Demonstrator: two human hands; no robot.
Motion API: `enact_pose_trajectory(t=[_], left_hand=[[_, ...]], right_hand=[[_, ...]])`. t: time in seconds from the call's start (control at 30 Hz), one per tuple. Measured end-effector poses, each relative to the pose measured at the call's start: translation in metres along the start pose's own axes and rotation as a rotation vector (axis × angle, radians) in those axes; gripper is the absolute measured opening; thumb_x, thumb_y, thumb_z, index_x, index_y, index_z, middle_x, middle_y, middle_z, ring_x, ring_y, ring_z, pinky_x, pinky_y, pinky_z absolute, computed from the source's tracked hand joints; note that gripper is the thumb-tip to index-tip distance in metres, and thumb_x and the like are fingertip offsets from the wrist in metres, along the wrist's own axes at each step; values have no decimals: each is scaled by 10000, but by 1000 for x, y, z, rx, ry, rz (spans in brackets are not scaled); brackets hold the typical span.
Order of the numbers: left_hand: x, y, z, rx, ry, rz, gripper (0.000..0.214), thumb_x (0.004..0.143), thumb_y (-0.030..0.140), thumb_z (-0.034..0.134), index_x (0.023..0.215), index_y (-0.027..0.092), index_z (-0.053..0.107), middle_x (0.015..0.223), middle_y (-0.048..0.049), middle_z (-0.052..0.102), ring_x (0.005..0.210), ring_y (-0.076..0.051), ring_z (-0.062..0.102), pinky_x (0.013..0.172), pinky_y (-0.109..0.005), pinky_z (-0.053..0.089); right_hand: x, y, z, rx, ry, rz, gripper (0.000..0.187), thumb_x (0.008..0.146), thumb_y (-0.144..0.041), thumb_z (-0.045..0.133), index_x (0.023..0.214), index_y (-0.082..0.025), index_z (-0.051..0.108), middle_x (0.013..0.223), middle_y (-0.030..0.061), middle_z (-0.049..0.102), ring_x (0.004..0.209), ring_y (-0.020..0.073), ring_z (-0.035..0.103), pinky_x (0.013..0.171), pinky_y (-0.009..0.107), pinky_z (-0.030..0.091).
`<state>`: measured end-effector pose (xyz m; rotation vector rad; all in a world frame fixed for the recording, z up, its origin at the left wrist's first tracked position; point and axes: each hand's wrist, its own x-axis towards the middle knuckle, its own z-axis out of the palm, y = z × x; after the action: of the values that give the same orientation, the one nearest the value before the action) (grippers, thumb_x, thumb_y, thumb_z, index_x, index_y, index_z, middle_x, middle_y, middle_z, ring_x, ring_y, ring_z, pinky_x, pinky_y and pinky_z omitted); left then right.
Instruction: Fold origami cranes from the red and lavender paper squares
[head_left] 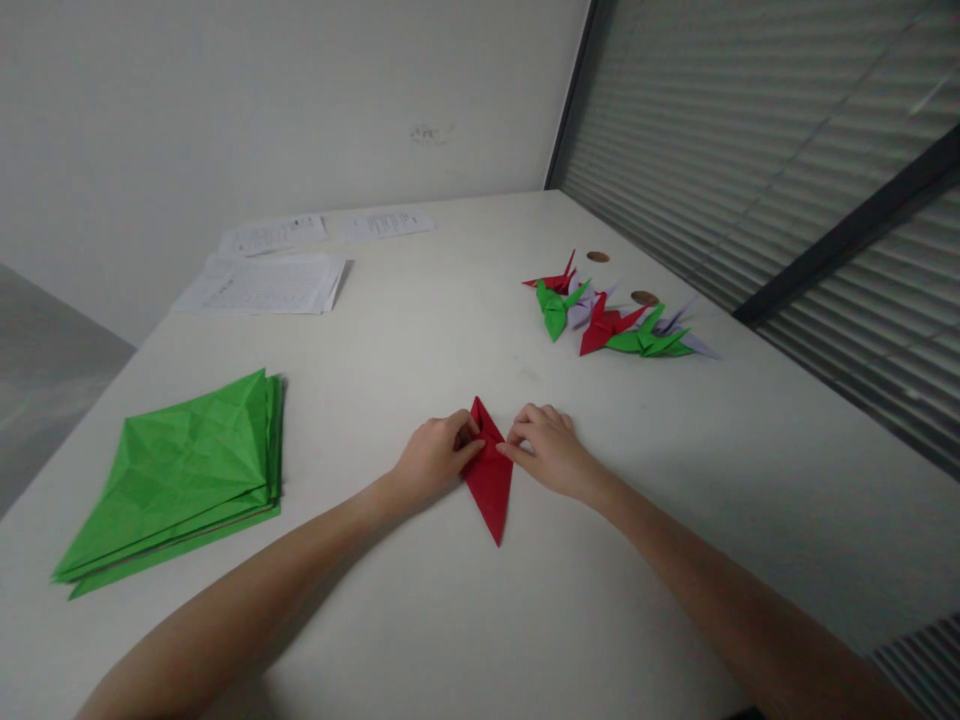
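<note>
A red folded origami paper (491, 490), long and diamond-shaped, lies on the white table with one tip towards me. My left hand (442, 450) is closed on its left side, thumb on the paper near its middle and fingers curled by the upper fold. On the other side, my right hand (547, 445) pinches the right edge between thumb and forefinger. The upper part of the paper shows a small raised fold between the two hands. My fingertips hide parts of both edges.
Crumpled green paper sheets (195, 450) are stacked at the left. Several red, green and lilac paper cranes (600, 325) stand at the back right, near two round brown holes (598, 257). Printed papers (262, 283) lie at the back left. Window blinds (712, 150) border the right side.
</note>
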<state>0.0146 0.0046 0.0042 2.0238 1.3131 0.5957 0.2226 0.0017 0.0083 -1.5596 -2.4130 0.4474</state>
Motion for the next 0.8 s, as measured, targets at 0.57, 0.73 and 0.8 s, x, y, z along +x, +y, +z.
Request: enact_pose_trajectory(t=[0.57, 0.73, 0.8], left_hand=[[10, -9, -26, -64, -236, -7, 82, 781, 223, 645, 834, 173, 684, 705, 6, 663, 631, -124, 584, 599, -229, 435], [12, -14, -32, 41, -269, 25, 72, 788, 239, 635, 821, 200, 685, 730, 10, 665, 640, -125, 575, 603, -228, 414], [12, -16, -34, 96, -274, 71, 79, 795, 224, 624, 831, 211, 693, 780, 6, 671, 665, -123, 572, 620, -225, 412]], right_hand=[[-2, -7, 6, -151, 80, -32, 334, 937, -430, 546, 720, -203, 659, 942, 86, 625, 901, 252, 506, 764, 396, 338], [-2, -9, 5, -175, 99, -55, 386, 964, -448, 483, 721, -204, 659, 933, 95, 629, 888, 251, 502, 749, 397, 336], [-3, -10, 4, -177, 91, -51, 382, 963, -446, 486, 724, -201, 657, 939, 97, 627, 891, 252, 503, 754, 398, 336]])
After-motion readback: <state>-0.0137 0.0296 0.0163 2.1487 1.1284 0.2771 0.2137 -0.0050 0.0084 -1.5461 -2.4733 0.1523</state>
